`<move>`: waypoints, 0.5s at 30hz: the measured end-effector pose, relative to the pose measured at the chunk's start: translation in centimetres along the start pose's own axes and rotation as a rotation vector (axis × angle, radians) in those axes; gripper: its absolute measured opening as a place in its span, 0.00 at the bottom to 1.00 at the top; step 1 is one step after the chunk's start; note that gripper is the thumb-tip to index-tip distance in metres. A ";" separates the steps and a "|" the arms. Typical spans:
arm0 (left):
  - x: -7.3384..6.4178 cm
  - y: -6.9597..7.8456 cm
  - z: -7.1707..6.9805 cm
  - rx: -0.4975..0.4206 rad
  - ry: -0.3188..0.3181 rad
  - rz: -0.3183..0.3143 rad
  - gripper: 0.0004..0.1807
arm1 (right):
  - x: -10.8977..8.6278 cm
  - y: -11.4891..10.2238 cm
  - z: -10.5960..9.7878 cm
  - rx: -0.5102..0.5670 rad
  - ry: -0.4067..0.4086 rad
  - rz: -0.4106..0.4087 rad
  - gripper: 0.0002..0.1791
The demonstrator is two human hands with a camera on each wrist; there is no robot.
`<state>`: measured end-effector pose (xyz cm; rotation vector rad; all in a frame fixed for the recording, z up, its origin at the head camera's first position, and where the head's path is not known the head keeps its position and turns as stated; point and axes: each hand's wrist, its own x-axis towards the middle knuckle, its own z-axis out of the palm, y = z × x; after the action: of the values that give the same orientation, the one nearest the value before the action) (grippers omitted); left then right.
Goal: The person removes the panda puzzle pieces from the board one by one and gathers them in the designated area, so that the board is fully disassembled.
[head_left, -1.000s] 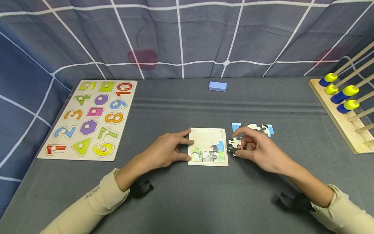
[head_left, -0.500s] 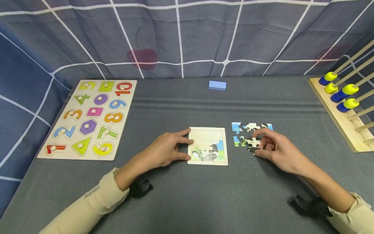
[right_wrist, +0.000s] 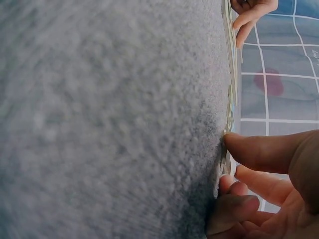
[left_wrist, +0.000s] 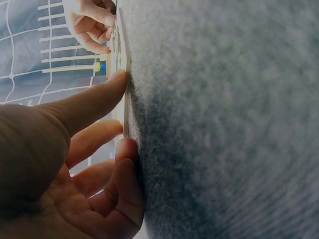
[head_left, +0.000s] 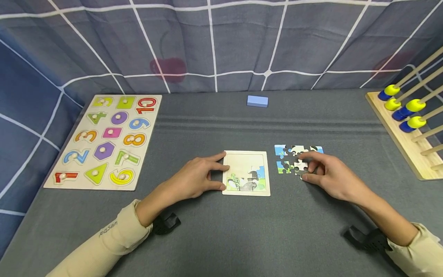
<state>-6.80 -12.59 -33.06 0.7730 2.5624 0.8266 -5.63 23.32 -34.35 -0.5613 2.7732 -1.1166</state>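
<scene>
A square wooden puzzle board [head_left: 240, 163] lies mid-table, showing a printed scene in its lower part and bare pale wood above. My left hand [head_left: 197, 177] rests at its left edge, fingers spread, with fingertips on the rim and the thumb near the lower corner. My right hand [head_left: 333, 179] pinches a black-and-white puzzle piece [head_left: 300, 166] between thumb and index finger, low at the table. Several other puzzle pieces [head_left: 280, 151] with blue, green and panda parts lie around it, some partly hidden by the right hand. In the right wrist view the thumb [right_wrist: 256, 152] meets the piece's edge.
On the left lies a board of numbers and shapes with knobs [head_left: 112, 144]. A blue block [head_left: 257, 101] sits at the back near the grid-patterned curtain [head_left: 238, 46]. A wooden bead rack [head_left: 398, 140] with yellow and blue beads stands at the right.
My right hand has moved right, away from the board's side, carrying the piece to the other pieces, then shifted it slightly. The left hand and board have stayed in place.
</scene>
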 end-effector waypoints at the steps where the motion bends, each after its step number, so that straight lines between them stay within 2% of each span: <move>1: 0.0 0.0 0.0 -0.001 0.000 0.001 0.29 | 0.0 0.0 0.0 -0.002 -0.001 0.003 0.23; 15: 0.0 -0.1 0.0 -0.008 0.004 0.010 0.29 | 0.1 -0.1 -0.1 -0.034 -0.028 0.006 0.23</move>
<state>-6.82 -12.60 -33.12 0.7838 2.5590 0.8417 -5.70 23.31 -34.22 -0.5669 2.7733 -1.0542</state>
